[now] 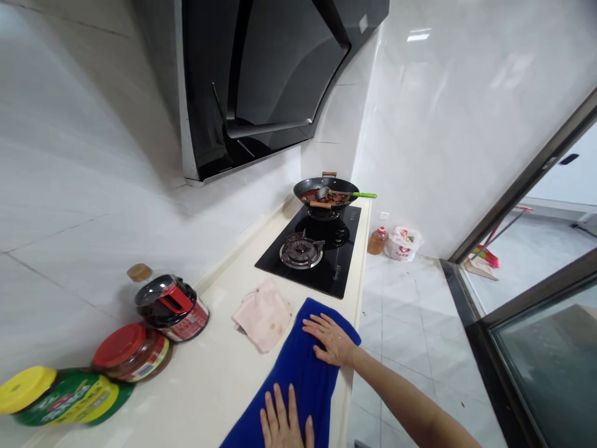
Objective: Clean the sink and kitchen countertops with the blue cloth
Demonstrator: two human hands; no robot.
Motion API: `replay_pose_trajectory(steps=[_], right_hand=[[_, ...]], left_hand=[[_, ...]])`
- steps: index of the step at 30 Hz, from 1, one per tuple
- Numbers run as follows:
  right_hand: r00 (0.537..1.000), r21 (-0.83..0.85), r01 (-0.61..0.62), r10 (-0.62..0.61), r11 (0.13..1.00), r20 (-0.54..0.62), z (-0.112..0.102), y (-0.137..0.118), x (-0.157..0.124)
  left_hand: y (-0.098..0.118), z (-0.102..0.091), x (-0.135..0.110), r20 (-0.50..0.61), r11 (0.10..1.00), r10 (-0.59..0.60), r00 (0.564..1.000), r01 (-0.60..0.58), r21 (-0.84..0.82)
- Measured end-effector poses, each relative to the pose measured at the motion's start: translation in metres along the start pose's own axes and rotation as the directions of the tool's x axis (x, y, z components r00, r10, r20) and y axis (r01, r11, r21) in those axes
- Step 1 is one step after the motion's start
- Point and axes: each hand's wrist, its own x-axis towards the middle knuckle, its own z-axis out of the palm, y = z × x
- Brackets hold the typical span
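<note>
A long blue cloth (291, 373) lies spread along the front of the cream countertop (196, 379), its far end reaching close to the stove and over the edge. Flat on the near part of the cloth rests my left hand (282, 423), fingers stretched out; its lower part is cut off by the frame. My right hand (331, 339) lies farther along on the same cloth, palm down with fingers spread. Neither hand grips anything. Left of the cloth's far end is a crumpled pale pink cloth (264, 315) with brownish spots.
A black gas stove (310, 283) carries a wok (303, 186) of food with a green-handled ladle (366, 195). A range hood (280, 68) hangs above. Along the wall stand a dark sauce bottle (186, 317), a red-lidded jar (133, 351) and a yellow-lidded green jar (69, 398).
</note>
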Motion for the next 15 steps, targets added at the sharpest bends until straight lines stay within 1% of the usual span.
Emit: replay_pose_trajectory(steps=[2, 4, 7, 11, 13, 15], right_hand=[[1.000, -0.022, -0.013, 0.013, 1.000, 0.002, -0.005, 0.013, 0.009], [1.000, -0.052, -0.031, 0.031, 0.998, 0.004, -0.008, 0.022, 0.017], [0.992, -0.112, -0.115, 0.109, 0.987, -0.054, -0.009, 0.027, 0.026], [0.954, -0.158, -0.273, 0.247, 0.949, -0.167, -0.003, 0.023, 0.025], [0.937, -0.162, -0.324, 0.293, 0.932, -0.193, 0.003, 0.016, 0.018], [0.921, -0.163, -0.364, 0.329, 0.917, -0.209, 0.008, 0.006, 0.007]], left_hand=[[0.005, 0.002, 0.013, 0.022, 1.000, 0.017, 1.000, -0.016, -0.025], [0.006, 0.006, 0.024, 0.037, 0.999, 0.032, 0.999, -0.030, -0.044], [0.002, 0.011, 0.040, 0.063, 0.996, 0.067, 0.996, -0.062, -0.065], [-0.001, 0.013, 0.053, 0.075, 0.991, 0.094, 0.993, -0.085, -0.107], [-0.002, 0.009, 0.052, 0.068, 0.988, 0.099, 0.993, -0.091, -0.122], [-0.003, 0.003, 0.045, 0.062, 0.986, 0.118, 0.991, -0.109, -0.127]])
